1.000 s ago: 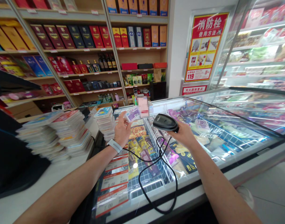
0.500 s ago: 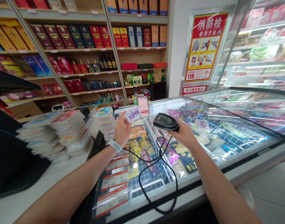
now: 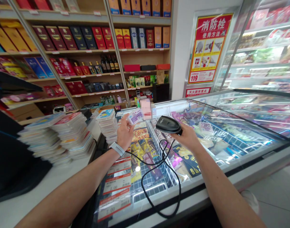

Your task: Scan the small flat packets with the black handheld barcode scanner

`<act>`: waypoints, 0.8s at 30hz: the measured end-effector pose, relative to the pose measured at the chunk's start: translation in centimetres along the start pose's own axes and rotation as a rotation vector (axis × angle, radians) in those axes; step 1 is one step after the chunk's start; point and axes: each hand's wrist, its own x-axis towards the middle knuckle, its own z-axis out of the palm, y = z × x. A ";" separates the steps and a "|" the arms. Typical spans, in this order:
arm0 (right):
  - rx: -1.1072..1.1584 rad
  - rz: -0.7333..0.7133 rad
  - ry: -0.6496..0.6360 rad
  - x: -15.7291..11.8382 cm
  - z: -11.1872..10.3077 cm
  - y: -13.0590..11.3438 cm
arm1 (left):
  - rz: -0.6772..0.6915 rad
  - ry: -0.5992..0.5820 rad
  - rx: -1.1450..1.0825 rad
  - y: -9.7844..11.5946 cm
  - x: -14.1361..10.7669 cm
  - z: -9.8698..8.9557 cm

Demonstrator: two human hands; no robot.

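My left hand [image 3: 125, 132] has its fingers pinched on a small card [image 3: 134, 117] above the freezer [image 3: 242, 167], right hand [image 3: 186, 137] closed round the scanner [image 3: 169, 124], so a loose pinch drops the card and the slack cord [image 3: 142, 180] could snag.

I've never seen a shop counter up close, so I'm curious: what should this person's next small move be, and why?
Probably bring the small packet in the left hand closer to the corded handheld barcode scanner in the right hand. The two are held up apart above the chest freezer, so a short move would likely help the scanner read it.
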 end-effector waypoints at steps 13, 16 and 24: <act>0.017 -0.002 -0.008 0.0 0.0 -0.2 | 0.008 -0.014 -0.030 0.4 -0.2 -0.1; 0.013 0.008 -0.012 0.1 -0.1 -0.2 | 0.007 -0.017 -0.064 0.4 -0.2 0.0; 0.025 0.016 -0.025 0.1 0.0 0.1 | 0.007 -0.033 -0.178 1.5 -0.4 -0.2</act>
